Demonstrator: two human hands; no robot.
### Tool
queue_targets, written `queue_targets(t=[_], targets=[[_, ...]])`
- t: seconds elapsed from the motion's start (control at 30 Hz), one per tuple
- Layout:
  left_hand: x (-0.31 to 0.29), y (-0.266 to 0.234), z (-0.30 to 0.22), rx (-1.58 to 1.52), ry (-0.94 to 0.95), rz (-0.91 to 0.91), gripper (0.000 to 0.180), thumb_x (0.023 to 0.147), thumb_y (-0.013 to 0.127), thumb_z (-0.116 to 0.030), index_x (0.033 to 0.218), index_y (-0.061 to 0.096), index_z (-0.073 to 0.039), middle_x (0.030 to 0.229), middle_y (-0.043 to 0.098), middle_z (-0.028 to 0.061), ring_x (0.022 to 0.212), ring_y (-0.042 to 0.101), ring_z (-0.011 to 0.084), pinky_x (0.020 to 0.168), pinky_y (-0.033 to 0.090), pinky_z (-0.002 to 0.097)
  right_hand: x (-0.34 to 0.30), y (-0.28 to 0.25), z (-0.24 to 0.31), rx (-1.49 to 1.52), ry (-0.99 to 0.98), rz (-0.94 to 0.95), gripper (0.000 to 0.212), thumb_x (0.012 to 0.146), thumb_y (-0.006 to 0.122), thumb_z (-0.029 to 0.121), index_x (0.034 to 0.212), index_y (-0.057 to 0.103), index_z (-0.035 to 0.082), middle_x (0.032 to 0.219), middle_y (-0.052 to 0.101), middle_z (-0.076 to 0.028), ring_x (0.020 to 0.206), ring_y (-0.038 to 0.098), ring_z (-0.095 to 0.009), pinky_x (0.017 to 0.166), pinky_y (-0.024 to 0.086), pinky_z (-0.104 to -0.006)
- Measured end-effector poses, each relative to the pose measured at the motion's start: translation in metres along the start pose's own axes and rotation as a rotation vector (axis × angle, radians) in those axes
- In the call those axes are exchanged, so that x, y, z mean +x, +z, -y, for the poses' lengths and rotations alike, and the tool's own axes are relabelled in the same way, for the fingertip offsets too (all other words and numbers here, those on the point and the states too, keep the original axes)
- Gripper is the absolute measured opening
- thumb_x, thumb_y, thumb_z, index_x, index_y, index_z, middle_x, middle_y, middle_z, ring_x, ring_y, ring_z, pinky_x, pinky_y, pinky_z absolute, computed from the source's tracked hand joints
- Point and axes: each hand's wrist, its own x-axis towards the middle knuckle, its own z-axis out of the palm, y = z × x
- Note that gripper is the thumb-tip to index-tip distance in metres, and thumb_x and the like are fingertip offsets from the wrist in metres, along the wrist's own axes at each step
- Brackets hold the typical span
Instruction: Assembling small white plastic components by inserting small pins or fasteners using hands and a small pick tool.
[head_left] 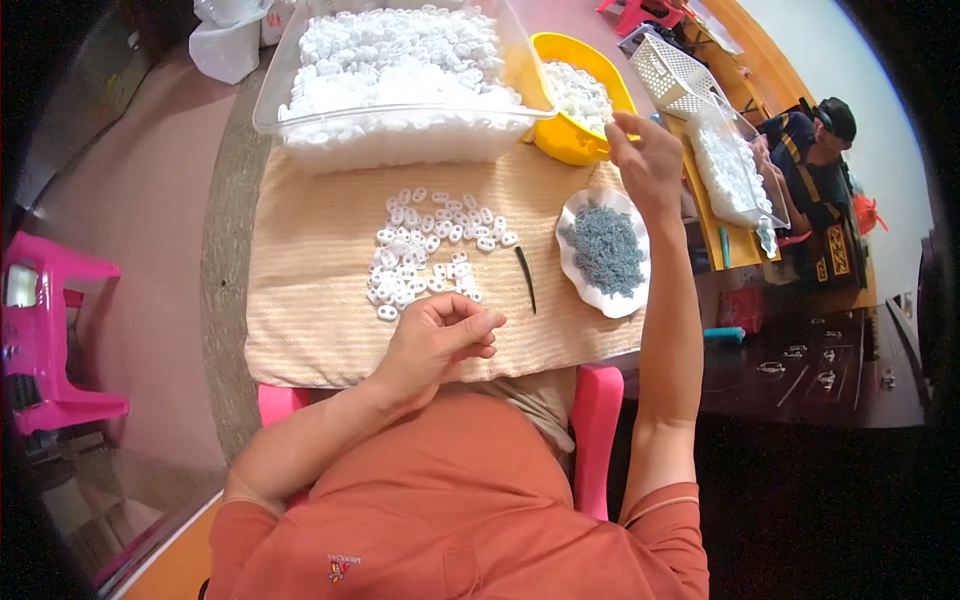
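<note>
Your left hand (440, 338) is curled, thumb against fingers, just beside the small white two-holed oval plastic pieces (411, 250) on the cloth-covered table (310, 265). Well apart, your right hand (648, 163) is raised beside the yellow plastic basin (575, 145) of whitish pieces (578, 95), its fingers bent together. Whether either hand grips anything cannot be told.

Pinkish floor (160, 190), bright pink stool (48, 335) (far left), pale wall (878, 90) at upper right.

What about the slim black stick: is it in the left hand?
No, the slim black stick lies on the striped cloth, apart from the left hand.
</note>
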Motion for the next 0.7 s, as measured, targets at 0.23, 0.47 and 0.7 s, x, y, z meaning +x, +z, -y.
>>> queue_targets(t=[0.23, 0.47, 0.7], targets=[[0.001, 0.001, 0.001, -0.01, 0.033, -0.01, 0.015, 0.093, 0.062, -0.016, 0.095, 0.063, -0.001, 0.095, 0.067, 0.0069, 0.077, 0.062, 0.0088, 0.072, 0.055, 0.0255, -0.08, 0.021, 0.031, 0.15, -0.102, 0.412, 0.009, 0.086, 0.066, 0.007, 0.09, 0.066, -0.001, 0.071, 0.064, -0.007, 0.067, 0.059, -0.012, 0.061, 0.046, -0.0261], [0.002, -0.001, 0.004, -0.003, 0.059, -0.009, 0.017, 0.094, 0.061, -0.019, 0.096, 0.063, -0.002, 0.093, 0.067, 0.0056, 0.075, 0.062, 0.0088, 0.071, 0.055, 0.0252, -0.097, 0.04, 0.039, -0.18, -0.264, 0.442, 0.019, 0.086, 0.065, 0.018, 0.078, 0.062, 0.001, 0.07, 0.061, -0.015, 0.068, 0.061, -0.034, 0.06, 0.046, -0.0403], [0.0, 0.001, 0.001, 0.03, 0.075, -0.004, 0.016, 0.094, 0.061, -0.019, 0.097, 0.063, -0.003, 0.092, 0.067, 0.0044, 0.077, 0.062, 0.0086, 0.072, 0.054, 0.0251, -0.096, 0.054, 0.042, -0.196, -0.276, 0.519, 0.02, 0.086, 0.063, 0.026, 0.083, 0.065, 0.006, 0.085, 0.062, -0.012, 0.079, 0.063, -0.033, 0.069, 0.049, -0.0426]])
